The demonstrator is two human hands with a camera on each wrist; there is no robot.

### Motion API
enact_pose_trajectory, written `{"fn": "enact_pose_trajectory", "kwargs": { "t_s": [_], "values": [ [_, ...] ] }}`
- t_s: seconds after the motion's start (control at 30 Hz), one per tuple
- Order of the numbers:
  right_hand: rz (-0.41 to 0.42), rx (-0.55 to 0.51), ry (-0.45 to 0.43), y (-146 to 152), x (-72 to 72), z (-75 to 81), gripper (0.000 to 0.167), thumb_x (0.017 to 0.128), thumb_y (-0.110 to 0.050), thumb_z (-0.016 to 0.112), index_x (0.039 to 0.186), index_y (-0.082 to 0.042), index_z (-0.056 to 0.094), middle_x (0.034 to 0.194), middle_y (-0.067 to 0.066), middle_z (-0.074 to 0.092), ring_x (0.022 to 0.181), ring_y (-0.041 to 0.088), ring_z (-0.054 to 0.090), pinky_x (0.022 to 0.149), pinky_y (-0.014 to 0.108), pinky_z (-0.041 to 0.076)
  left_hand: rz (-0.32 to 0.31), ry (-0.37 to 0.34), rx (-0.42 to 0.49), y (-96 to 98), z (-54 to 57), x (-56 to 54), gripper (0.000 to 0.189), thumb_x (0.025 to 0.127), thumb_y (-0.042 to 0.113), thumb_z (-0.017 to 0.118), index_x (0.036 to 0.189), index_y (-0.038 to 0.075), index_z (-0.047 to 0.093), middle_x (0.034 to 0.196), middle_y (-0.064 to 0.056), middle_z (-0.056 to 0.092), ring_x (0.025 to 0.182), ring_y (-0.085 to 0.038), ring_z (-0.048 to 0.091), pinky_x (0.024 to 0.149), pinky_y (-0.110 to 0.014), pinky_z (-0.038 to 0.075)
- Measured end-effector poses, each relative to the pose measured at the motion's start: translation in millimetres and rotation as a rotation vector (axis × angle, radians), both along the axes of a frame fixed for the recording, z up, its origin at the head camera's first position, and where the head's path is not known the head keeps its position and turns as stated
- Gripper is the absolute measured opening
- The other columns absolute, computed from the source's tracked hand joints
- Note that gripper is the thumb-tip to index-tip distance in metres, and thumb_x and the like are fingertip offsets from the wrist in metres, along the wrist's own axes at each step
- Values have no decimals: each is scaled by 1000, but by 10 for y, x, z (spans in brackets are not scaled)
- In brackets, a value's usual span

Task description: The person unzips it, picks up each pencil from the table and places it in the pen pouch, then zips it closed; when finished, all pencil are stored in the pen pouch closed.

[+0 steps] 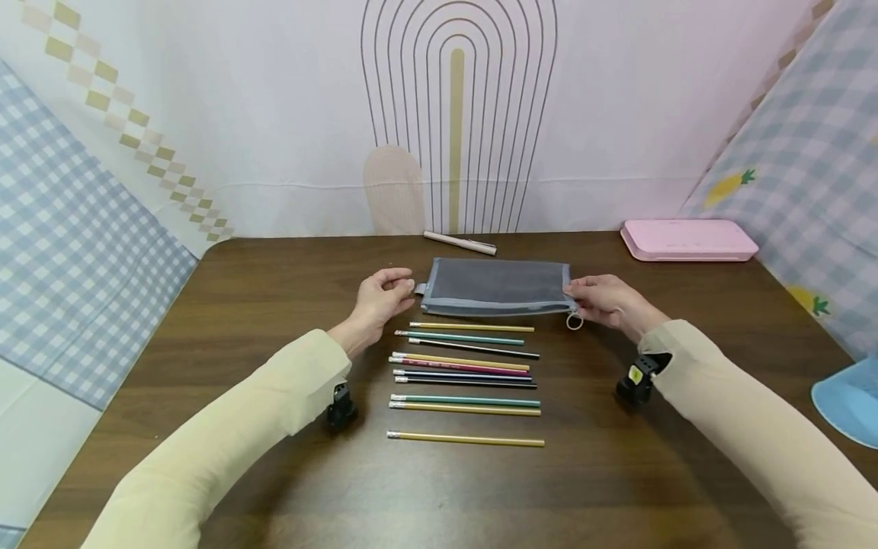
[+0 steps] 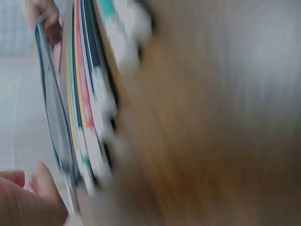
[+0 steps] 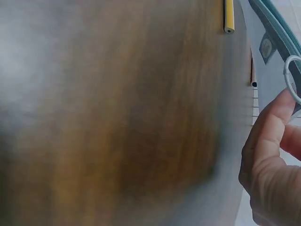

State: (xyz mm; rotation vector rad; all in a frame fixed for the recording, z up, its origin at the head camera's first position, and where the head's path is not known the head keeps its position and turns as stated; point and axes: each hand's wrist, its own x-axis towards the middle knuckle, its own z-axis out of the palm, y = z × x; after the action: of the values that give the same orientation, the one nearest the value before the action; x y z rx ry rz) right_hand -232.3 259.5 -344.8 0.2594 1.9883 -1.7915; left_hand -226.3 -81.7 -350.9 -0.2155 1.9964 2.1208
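A grey mesh zipper pouch [image 1: 497,284] is held above the table's far middle, its zipper edge toward me and a metal ring [image 1: 575,321] at its right corner. My right hand [image 1: 610,303] pinches the pouch's right end; the right wrist view shows its fingers beside the ring [image 3: 288,77]. Close to the small tab [image 1: 421,289] on the pouch's left end is my left hand [image 1: 380,303], fingers loosely bent and seemingly not gripping it. Below the pouch, several pencils lie in a loose column, eraser ends left, among them a yellow pencil [image 1: 466,439] nearest me and a teal pencil [image 1: 466,400].
Behind the pouch lies a pale pen [image 1: 459,243]. A pink case [image 1: 689,240] sits at the table's back right corner. Part of a blue object [image 1: 850,400] shows at the right edge. Patterned cloth [image 1: 288,114] hangs behind the brown table [image 1: 274,267].
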Motion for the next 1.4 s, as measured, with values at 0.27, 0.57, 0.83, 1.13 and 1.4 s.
{"fn": "enact_pose_trajectory", "kwargs": {
  "t_s": [0.27, 0.57, 0.83, 1.13, 1.4],
  "values": [
    [-59, -272, -121, 87, 131, -2, 6, 99, -4, 39, 96, -3, 45, 66, 0, 60, 53, 4, 57, 52, 14, 52, -335, -224, 134, 441, -2, 267, 34, 96, 4, 51, 128, -9, 50, 119, -24, 60, 79, -12, 67, 81, -22, 55],
    [-79, -361, -196, 32, 271, 1, 7, 100, -5, 37, 101, -2, 43, 69, 6, 65, 58, 8, 63, 55, 15, 53, -218, -267, 263, 761, -110, 265, 33, 97, 5, 50, 127, -9, 49, 125, -27, 55, 109, -27, 62, 85, -23, 53],
    [-29, -334, -185, 59, 373, -47, 10, 100, -7, 39, 107, 0, 38, 73, 6, 65, 62, 9, 66, 60, 17, 56, -110, -174, 268, 922, -150, 244, 25, 95, 0, 51, 119, -5, 54, 114, -24, 63, 82, -12, 68, 81, -23, 55],
    [-14, 149, 215, 41, 452, -7, 29, 95, -15, 55, 111, 5, 41, 77, -5, 53, 62, 2, 54, 60, 17, 54, -135, -142, 249, 974, -122, 263, 27, 93, -4, 52, 120, -3, 54, 105, -21, 66, 73, -10, 65, 78, -22, 56],
    [200, 407, 605, -330, 461, 129, 30, 86, -9, 68, 108, 7, 55, 82, 7, 56, 69, 9, 51, 60, 18, 47, -221, -120, 229, 1100, -90, 267, 31, 92, -5, 54, 123, -3, 55, 111, -26, 64, 77, -12, 67, 83, -26, 55]
  ]
}}
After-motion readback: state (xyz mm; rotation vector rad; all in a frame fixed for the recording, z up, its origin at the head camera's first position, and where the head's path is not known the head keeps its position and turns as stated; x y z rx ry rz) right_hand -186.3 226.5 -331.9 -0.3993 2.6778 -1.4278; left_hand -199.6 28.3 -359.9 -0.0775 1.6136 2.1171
